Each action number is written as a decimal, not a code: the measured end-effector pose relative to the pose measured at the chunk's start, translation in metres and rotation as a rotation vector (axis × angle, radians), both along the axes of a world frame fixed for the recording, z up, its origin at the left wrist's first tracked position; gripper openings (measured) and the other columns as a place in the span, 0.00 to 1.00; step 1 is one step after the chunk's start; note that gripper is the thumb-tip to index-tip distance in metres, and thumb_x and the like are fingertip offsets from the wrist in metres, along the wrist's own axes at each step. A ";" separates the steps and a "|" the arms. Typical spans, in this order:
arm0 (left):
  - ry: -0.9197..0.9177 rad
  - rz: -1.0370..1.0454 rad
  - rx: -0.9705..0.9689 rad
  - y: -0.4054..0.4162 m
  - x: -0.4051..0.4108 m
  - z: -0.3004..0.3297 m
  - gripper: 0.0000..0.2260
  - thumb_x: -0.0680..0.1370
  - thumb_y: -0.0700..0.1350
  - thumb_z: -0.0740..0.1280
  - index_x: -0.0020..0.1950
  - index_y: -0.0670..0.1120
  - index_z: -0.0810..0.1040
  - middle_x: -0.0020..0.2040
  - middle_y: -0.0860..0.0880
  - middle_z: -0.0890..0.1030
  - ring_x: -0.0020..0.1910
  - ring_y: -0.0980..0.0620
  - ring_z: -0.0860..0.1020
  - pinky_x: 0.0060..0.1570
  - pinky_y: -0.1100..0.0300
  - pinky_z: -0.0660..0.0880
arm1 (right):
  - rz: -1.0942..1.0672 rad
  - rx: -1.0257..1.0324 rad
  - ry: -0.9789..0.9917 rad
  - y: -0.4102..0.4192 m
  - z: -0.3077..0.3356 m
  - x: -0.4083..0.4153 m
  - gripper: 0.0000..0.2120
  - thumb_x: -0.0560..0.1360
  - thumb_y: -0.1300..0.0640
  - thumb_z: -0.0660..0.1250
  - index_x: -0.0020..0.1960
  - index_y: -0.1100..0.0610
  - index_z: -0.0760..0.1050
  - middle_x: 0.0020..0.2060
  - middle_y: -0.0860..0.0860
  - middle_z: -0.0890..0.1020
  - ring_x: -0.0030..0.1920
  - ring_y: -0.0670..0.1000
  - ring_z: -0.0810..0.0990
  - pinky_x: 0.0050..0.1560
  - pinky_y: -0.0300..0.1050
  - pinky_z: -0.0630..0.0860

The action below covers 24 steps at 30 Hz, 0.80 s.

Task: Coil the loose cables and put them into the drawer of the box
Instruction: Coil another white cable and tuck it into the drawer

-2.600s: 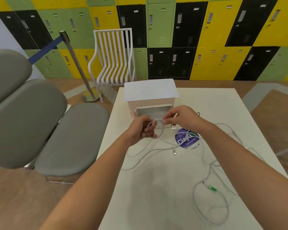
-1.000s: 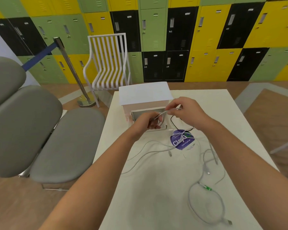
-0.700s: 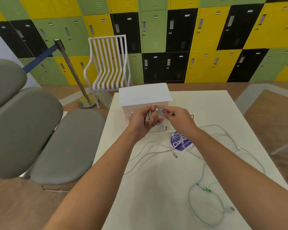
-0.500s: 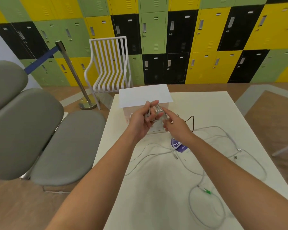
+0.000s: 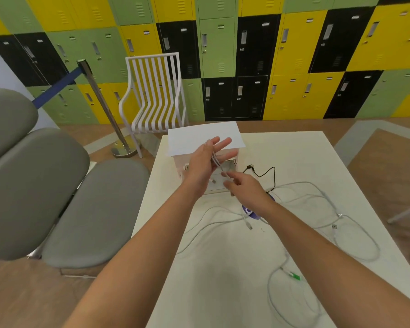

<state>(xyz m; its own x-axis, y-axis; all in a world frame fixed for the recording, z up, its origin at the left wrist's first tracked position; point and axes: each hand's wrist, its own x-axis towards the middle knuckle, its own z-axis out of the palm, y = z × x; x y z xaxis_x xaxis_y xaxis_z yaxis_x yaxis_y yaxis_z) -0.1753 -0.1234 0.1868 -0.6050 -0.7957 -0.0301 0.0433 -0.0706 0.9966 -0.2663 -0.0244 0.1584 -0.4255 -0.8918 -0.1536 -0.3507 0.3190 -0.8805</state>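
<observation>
White table [image 5: 294, 157] before coloured lockers carries the box [image 5: 204, 138]. Left hand [image 5: 205, 162], fingers extended, carries a white cable coil [image 5: 217, 160] over the open drawer [image 5: 230, 165]; right hand [image 5: 244, 188] pinches its tail. Cable appears light, limp and springy: grasp across all loops together.

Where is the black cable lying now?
The black cable lies on the white table, just right of the white box, beyond the right hand.

Lockers [image 5: 258, 55] in a yellow, green and black patchwork — white box [image 5: 204, 138], cream table [image 5: 223, 268], pale grey cables [image 5: 322, 204], one black cable [image 5: 268, 172], grey seats [image 5: 57, 197], white slatted chair [image 5: 154, 95].
</observation>
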 end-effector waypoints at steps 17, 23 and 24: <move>-0.588 -0.212 -0.410 0.005 0.016 -0.012 0.16 0.85 0.48 0.52 0.53 0.44 0.79 0.36 0.49 0.83 0.32 0.58 0.80 0.39 0.63 0.71 | 0.158 0.197 0.399 0.006 0.060 -0.031 0.09 0.78 0.57 0.62 0.53 0.51 0.80 0.44 0.48 0.80 0.43 0.49 0.77 0.39 0.43 0.72; -0.343 -0.288 -0.050 0.003 0.025 -0.007 0.17 0.85 0.46 0.54 0.45 0.41 0.79 0.31 0.46 0.69 0.29 0.52 0.70 0.49 0.51 0.79 | 0.059 -0.052 0.242 0.008 0.058 -0.039 0.04 0.76 0.52 0.69 0.49 0.50 0.76 0.42 0.45 0.77 0.42 0.44 0.75 0.38 0.38 0.69; -0.286 -0.307 0.037 0.005 0.026 -0.004 0.17 0.85 0.46 0.54 0.44 0.41 0.78 0.31 0.47 0.66 0.29 0.51 0.67 0.53 0.49 0.80 | 0.037 -0.080 0.213 0.008 0.056 -0.039 0.03 0.76 0.52 0.70 0.48 0.50 0.77 0.42 0.46 0.78 0.42 0.45 0.76 0.38 0.39 0.71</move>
